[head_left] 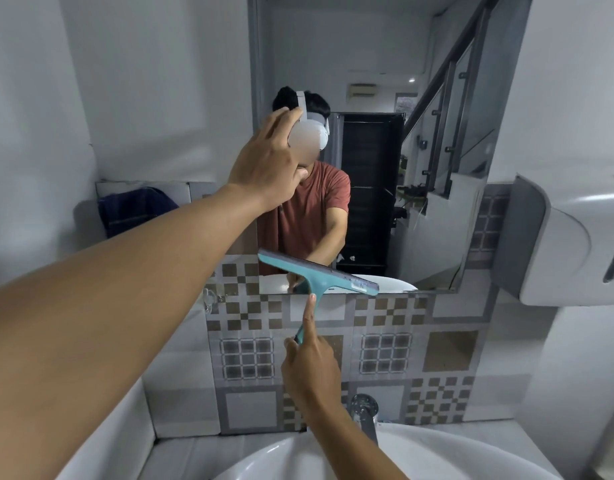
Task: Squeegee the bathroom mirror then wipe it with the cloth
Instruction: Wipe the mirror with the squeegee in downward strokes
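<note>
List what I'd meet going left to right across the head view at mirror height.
Dark blue cloth → left hand flat on the mirror → teal squeegee blade at the mirror's lower edge → white wall dispenser.

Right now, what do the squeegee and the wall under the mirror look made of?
Squeegee: teal frame and handle, likely moulded plastic with a matte, even colour; its blade edge is too blurred to judge. Wall below the mirror: glossy patterned tiles, apparently ceramic, with visible joints.

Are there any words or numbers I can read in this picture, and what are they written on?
No text here can be read.
The squeegee in the right hand has a small label near the right end of its blade: too small and blurred to read.
The white dispenser on the wall: no readable marking.
The mirror shows no readable writing either.
</note>
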`<action>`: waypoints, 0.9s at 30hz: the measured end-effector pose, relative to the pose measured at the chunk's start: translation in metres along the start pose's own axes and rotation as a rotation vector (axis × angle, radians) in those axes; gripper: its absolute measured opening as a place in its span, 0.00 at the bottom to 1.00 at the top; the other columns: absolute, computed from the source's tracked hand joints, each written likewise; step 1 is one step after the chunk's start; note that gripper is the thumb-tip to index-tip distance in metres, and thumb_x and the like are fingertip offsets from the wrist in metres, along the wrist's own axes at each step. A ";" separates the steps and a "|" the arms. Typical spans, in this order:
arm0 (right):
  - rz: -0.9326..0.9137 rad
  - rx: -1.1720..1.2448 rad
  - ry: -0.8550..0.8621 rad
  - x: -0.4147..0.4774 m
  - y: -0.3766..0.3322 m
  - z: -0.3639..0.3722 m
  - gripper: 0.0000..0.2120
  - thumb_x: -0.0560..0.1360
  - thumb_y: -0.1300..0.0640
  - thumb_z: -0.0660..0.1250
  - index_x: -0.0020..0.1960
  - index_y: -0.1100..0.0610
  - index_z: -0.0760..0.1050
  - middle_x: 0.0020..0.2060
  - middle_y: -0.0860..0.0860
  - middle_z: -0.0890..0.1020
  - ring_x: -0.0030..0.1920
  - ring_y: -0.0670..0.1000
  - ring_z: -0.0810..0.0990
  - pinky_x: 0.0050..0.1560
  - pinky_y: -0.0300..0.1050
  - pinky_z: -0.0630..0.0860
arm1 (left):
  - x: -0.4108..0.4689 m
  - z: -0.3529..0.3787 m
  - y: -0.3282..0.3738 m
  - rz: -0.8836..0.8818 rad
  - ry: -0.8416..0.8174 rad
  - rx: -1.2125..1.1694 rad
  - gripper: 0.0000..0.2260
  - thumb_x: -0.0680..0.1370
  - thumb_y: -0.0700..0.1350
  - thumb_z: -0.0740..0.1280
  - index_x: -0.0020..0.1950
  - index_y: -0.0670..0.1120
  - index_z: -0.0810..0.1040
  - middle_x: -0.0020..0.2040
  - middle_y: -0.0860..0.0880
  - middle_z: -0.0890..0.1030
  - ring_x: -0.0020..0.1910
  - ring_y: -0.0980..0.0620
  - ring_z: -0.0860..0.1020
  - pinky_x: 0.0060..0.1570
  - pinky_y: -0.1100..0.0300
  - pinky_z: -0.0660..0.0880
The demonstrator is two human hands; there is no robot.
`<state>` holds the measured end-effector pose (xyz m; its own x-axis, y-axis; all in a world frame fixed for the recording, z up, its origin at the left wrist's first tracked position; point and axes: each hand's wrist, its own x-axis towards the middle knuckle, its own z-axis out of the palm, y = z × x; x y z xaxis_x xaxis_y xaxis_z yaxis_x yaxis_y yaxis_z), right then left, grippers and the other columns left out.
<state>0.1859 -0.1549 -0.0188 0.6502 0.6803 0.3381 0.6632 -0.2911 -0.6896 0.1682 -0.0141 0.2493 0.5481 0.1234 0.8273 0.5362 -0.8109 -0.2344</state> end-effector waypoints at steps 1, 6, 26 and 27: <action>-0.010 -0.036 0.004 -0.001 0.004 -0.001 0.47 0.83 0.50 0.62 0.71 0.32 0.20 0.46 0.50 0.80 0.39 0.47 0.78 0.44 0.49 0.82 | -0.002 0.000 0.002 0.002 0.009 0.009 0.34 0.76 0.54 0.70 0.78 0.44 0.64 0.78 0.46 0.61 0.77 0.45 0.59 0.75 0.50 0.62; -0.010 -0.219 -0.004 -0.011 0.019 -0.013 0.44 0.83 0.55 0.59 0.71 0.34 0.22 0.45 0.51 0.77 0.38 0.49 0.77 0.42 0.48 0.82 | -0.018 0.002 0.009 0.040 0.013 0.102 0.27 0.77 0.54 0.70 0.73 0.42 0.73 0.76 0.41 0.65 0.75 0.40 0.63 0.73 0.46 0.65; -0.031 -0.309 -0.085 -0.022 0.024 -0.024 0.47 0.81 0.60 0.64 0.79 0.44 0.28 0.43 0.54 0.80 0.38 0.52 0.80 0.40 0.48 0.82 | -0.050 0.015 0.014 0.057 -0.043 0.060 0.34 0.75 0.52 0.73 0.79 0.48 0.64 0.79 0.38 0.60 0.78 0.37 0.59 0.75 0.41 0.64; -0.032 -0.311 -0.092 -0.022 0.024 -0.025 0.47 0.80 0.60 0.64 0.80 0.44 0.30 0.43 0.54 0.80 0.38 0.52 0.80 0.41 0.49 0.82 | -0.050 0.015 0.014 0.054 -0.045 0.061 0.34 0.75 0.52 0.73 0.79 0.48 0.63 0.79 0.38 0.60 0.78 0.37 0.59 0.74 0.41 0.64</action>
<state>0.1971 -0.1936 -0.0266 0.6005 0.7462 0.2875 0.7733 -0.4503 -0.4464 0.1583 -0.0231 0.1965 0.6050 0.1073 0.7890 0.5423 -0.7810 -0.3096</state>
